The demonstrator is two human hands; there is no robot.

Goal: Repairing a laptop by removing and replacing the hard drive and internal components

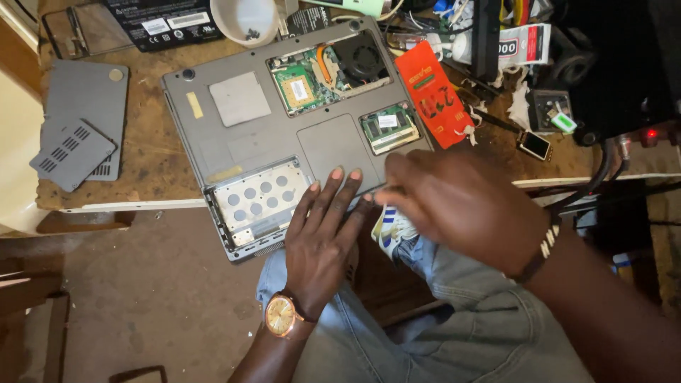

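both hands rest on the upturned laptop [284, 135] at the desk [152, 167] edge: left hand [323, 237] spread flat, right hand [461, 202] blurred, fingertips hidden, grip unclear.

Matt grey plastic laptop [284, 135]; perforated tray [259, 195] seemingly bare metal; worn wooden bench [152, 159].

An upturned grey laptop [284, 135] overhangs the bench's [149, 170] front edge — left hand [323, 237] flat on its base, right hand [461, 202] blurred beside it; two grey cover panels [78, 131] lie at the bench's left edge.
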